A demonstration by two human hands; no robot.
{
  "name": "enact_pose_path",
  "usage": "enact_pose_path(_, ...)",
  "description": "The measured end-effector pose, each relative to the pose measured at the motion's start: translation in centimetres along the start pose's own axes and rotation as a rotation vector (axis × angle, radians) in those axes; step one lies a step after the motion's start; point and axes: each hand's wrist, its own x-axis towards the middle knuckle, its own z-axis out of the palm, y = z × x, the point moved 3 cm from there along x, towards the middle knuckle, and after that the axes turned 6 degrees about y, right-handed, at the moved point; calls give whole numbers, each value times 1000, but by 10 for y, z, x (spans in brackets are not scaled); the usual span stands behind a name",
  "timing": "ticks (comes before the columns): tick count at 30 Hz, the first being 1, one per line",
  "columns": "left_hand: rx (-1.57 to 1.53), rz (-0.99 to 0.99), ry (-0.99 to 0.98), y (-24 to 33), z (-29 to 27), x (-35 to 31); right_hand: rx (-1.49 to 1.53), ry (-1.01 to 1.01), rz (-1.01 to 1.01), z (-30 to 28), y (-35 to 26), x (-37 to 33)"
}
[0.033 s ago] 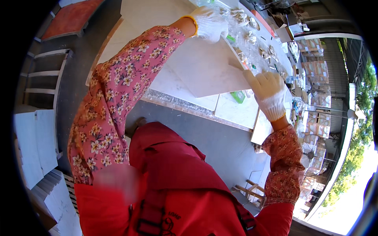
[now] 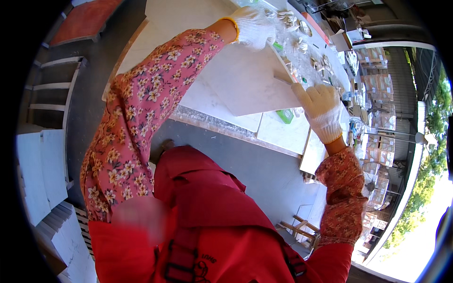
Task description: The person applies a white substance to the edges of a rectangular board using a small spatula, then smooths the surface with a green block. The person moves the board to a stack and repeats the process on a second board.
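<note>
A pale marble-look tile (image 2: 250, 87) is held tilted above a table (image 2: 226, 123) covered with similar white slabs. My left hand (image 2: 255, 27), in a white knit glove with a yellow cuff, grips its far upper corner; glare blurs the fingers. At the right corner, my right hand (image 2: 322, 112) in a matching glove is closed on the edge, the index finger lying along it and the thumb hidden. A thin strip (image 2: 283, 78) of similar material shows against the tile's right edge. Just beyond the near right corner lies a green object (image 2: 285, 116).
Gloves (image 2: 288, 20) and small tools lie on the table's far part. White slabs (image 2: 40, 174) are stacked at left, below a metal rack (image 2: 52, 89). A red-topped table (image 2: 85, 21) stands far left. A wooden stool (image 2: 302, 228) is at lower right; wrapped pallets (image 2: 377, 87) line the right.
</note>
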Motion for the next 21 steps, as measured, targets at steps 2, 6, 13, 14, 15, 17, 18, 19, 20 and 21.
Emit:
enact_pose_path(2, 7, 74, 147, -5, 8, 0, 16, -37, -33, 7, 0, 2)
enact_pose_path(6, 30, 150, 246, -6, 27, 12, 37, -49, -85, 4, -2, -23)
enact_pose_path(13, -44, 127, 21, 9, 25, 18, 143, -339, -266, 10, 4, -95)
enact_pose_path(14, -10, 128, 24, 6, 22, 16, 209, -405, -272, 8, 7, -111)
enact_pose_path(15, 28, 119, 20, 2, 21, 13, 188, -350, -240, -4, 3, -94)
enact_pose_path(17, 32, 89, 33, -8, 18, 7, 123, -250, -175, -27, 3, -49)
enact_pose_path(18, 45, 86, 34, -9, 17, 8, 123, -202, -141, -29, 7, -33)
enact_pose_path(19, 51, 92, 40, -7, 15, 9, 101, -128, -161, -29, 8, -18)
enact_pose_path(20, 48, 105, 49, -3, 15, 12, 77, -58, -177, -27, 8, -7)
enact_pose_path(21, 48, 114, 53, -1, 17, 11, 87, -35, -205, -18, 7, 4)
